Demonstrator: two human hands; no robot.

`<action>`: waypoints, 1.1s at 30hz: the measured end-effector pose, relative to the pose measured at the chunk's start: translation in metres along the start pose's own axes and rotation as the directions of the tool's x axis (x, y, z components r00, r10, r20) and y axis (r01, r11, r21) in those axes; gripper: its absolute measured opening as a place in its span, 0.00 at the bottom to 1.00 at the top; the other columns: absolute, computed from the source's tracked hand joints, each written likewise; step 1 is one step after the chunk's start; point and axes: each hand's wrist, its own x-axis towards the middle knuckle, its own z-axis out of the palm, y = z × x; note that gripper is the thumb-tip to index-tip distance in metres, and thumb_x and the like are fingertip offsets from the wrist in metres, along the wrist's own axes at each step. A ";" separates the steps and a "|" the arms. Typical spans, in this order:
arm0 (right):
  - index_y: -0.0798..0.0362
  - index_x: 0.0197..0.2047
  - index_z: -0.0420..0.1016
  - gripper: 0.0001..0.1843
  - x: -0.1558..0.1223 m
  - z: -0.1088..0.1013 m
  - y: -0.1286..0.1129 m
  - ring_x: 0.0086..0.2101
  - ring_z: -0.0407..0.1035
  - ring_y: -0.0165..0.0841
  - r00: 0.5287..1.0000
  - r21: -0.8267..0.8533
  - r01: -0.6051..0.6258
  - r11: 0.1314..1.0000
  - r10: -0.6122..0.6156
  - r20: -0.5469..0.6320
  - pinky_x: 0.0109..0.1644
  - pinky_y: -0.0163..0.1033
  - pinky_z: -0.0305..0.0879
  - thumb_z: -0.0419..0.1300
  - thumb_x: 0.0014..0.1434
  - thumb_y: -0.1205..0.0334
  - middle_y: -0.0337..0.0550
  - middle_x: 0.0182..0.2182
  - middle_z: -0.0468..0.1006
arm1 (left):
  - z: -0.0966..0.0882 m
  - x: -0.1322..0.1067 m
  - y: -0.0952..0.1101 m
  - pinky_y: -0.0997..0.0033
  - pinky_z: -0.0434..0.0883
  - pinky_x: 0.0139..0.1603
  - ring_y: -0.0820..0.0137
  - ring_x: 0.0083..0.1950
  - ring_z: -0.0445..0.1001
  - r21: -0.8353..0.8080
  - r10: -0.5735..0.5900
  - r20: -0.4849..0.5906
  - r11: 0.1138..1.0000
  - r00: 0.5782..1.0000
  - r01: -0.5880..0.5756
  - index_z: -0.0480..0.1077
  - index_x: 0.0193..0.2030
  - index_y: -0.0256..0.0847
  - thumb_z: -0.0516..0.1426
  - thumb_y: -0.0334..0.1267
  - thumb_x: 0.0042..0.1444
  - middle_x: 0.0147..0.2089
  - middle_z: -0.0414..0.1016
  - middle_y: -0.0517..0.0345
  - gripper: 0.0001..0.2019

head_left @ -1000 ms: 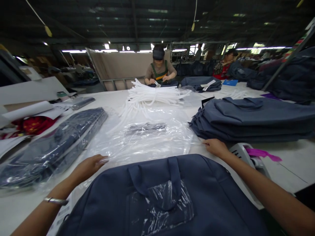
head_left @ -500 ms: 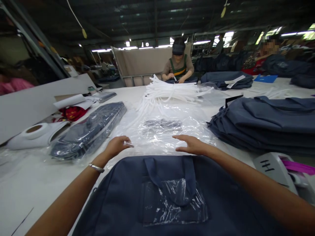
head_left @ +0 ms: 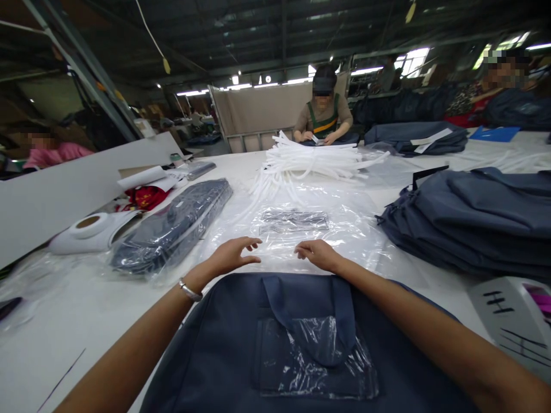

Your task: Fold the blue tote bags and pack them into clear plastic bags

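Observation:
A dark blue fabric bag (head_left: 224,355) lies flat in front of me, with a handle and a clear plastic pocket (head_left: 314,358) on its face. Beyond its top edge lies a stack of clear plastic bags (head_left: 310,229) on the white table (head_left: 77,310). My left hand (head_left: 232,256) hovers over the near edge of the plastic, fingers spread and holding nothing. My right hand (head_left: 317,254) rests on the same edge a little to the right, fingers curled down onto the film. The two hands are a short way apart.
A bagged blue item (head_left: 176,223) lies at left beside a white tape roll (head_left: 88,232). A pile of blue bags (head_left: 473,221) is at right, white tubes (head_left: 310,160) farther back. A white dispenser (head_left: 516,321) sits near right. A person works across the table.
Both hands have drawn in from the outer corners of the plastic toward its middle. The view has turned to the left.

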 end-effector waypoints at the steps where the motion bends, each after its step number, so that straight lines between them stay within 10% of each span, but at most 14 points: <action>1: 0.48 0.38 0.81 0.12 -0.001 -0.001 -0.001 0.36 0.76 0.34 1.000 -0.020 -0.001 1.000 0.001 -0.011 0.41 0.35 0.66 0.55 0.66 0.62 0.37 0.33 0.83 | 0.002 0.006 0.005 0.67 0.71 0.47 0.63 0.45 0.78 -0.031 -0.016 0.015 0.999 1.000 0.016 0.75 0.54 0.45 0.59 0.57 0.54 0.47 0.81 0.54 0.25; 6: 0.49 0.47 0.79 0.10 -0.007 0.002 -0.007 0.45 0.74 0.41 0.987 -0.120 -0.002 0.993 -0.017 -0.161 0.49 0.42 0.66 0.59 0.64 0.60 0.44 0.44 0.82 | 0.008 0.025 0.011 0.71 0.71 0.41 0.66 0.38 0.78 -0.104 -0.047 0.021 0.993 0.999 0.049 0.78 0.39 0.41 0.55 0.50 0.58 0.37 0.82 0.54 0.16; 11: 0.54 0.63 0.66 0.33 -0.009 0.012 -0.025 0.55 0.66 0.45 0.878 -0.339 0.250 0.907 -0.360 -0.316 0.62 0.50 0.59 0.67 0.59 0.50 0.54 0.56 0.73 | 0.010 0.030 0.012 0.73 0.70 0.35 0.69 0.31 0.76 -0.114 -0.038 -0.022 0.993 0.999 0.035 0.76 0.39 0.39 0.50 0.47 0.62 0.31 0.80 0.56 0.17; 18: 0.55 0.42 0.80 0.08 0.012 0.028 -0.040 0.49 0.68 0.43 0.907 -0.514 0.390 0.763 -0.414 0.074 0.53 0.49 0.62 0.58 0.64 0.68 0.54 0.47 0.78 | 0.008 0.043 0.015 0.72 0.65 0.37 0.69 0.33 0.74 -0.006 -0.060 -0.246 0.998 0.967 0.061 0.75 0.37 0.43 0.50 0.44 0.62 0.31 0.78 0.60 0.13; 23: 0.50 0.42 0.81 0.08 0.004 0.028 -0.038 0.39 0.74 0.36 0.912 -0.446 0.398 0.801 -0.297 0.281 0.40 0.38 0.65 0.60 0.63 0.65 0.43 0.37 0.82 | -0.009 0.051 0.012 0.71 0.64 0.39 0.67 0.38 0.74 0.024 -0.108 -0.526 0.990 0.844 0.141 0.72 0.44 0.42 0.46 0.45 0.66 0.36 0.78 0.57 0.16; 29: 0.48 0.69 0.59 0.31 -0.013 -0.001 -0.033 0.59 0.62 0.43 0.910 -0.534 0.163 0.830 -0.336 -0.244 0.64 0.49 0.54 0.59 0.65 0.56 0.51 0.64 0.66 | -0.007 0.045 0.020 0.71 0.64 0.37 0.69 0.35 0.73 0.136 0.040 -0.410 0.990 0.911 0.018 0.73 0.47 0.46 0.59 0.55 0.57 0.40 0.78 0.61 0.18; 33: 0.48 0.73 0.49 0.48 -0.014 -0.015 0.001 0.61 0.59 0.48 0.960 -0.616 -0.089 0.782 -0.097 -0.262 0.65 0.54 0.52 0.68 0.55 0.63 0.55 0.67 0.61 | 0.006 0.030 0.022 0.71 0.66 0.37 0.65 0.43 0.76 0.341 0.136 -0.244 0.939 0.960 -0.046 0.68 0.56 0.49 0.63 0.50 0.55 0.45 0.77 0.60 0.23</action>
